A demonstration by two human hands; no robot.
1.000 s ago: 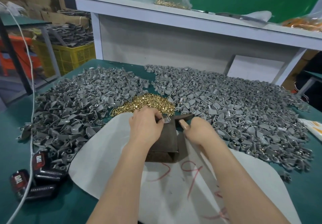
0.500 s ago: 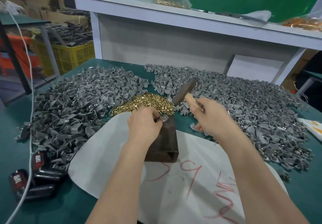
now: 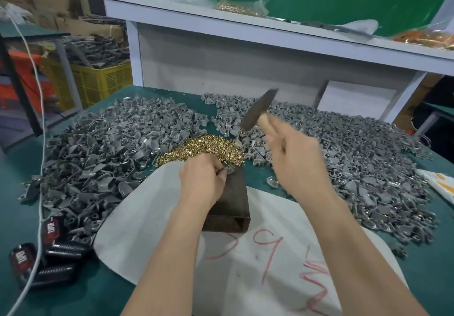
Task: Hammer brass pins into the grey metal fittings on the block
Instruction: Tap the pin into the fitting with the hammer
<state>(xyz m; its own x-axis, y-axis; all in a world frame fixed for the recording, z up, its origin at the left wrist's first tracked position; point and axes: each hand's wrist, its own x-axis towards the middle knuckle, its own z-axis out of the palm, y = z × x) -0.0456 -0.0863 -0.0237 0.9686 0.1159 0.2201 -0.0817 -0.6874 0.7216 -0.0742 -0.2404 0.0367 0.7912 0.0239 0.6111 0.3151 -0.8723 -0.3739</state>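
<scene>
A dark hollow metal block (image 3: 233, 200) lies on a white sheet (image 3: 152, 217) in the middle of the green table. My left hand (image 3: 202, 180) pinches a small grey fitting (image 3: 230, 167) at the block's far end. My right hand (image 3: 294, 161) grips the wooden handle of a hammer (image 3: 259, 109), whose dark head is raised above and behind the block; hand and hammer are blurred. A pile of brass pins (image 3: 204, 149) lies just beyond the block.
Large heaps of grey fittings lie at the left (image 3: 110, 148) and right (image 3: 356, 158). Black and red items (image 3: 51, 249) and a white cord (image 3: 39, 192) sit at the near left. A white shelf (image 3: 270, 33) stands behind, a yellow crate (image 3: 98, 82) beyond the table.
My right hand has swung the hammer up from the block to a raised position above the piles. My left hand has stayed at the fitting on the block's far end.
</scene>
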